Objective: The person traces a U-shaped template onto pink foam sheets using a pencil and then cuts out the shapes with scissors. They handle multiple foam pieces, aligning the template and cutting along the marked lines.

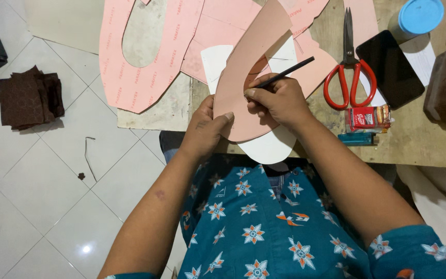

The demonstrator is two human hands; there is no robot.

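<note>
My right hand (277, 98) grips a thin black pencil (292, 70) with its tip down on a pink sole-shaped pattern piece (246, 62). That piece lies on a white card template (267, 147) at the near edge of a wooden table (419, 144). My left hand (205, 126) presses the pink piece's left edge with thumb and fingers, holding it flat. The pencil's tip is hidden behind my right fingers.
Large pink sheets with cut-out shapes (150, 51) lie at the table's left. Red-handled scissors (349, 72), a black phone (391, 67), a blue-lidded jar (419, 15), a small red box (367, 118) and a teal lighter (357, 138) lie to the right. Dark fabric pieces (29, 98) lie on the tiled floor.
</note>
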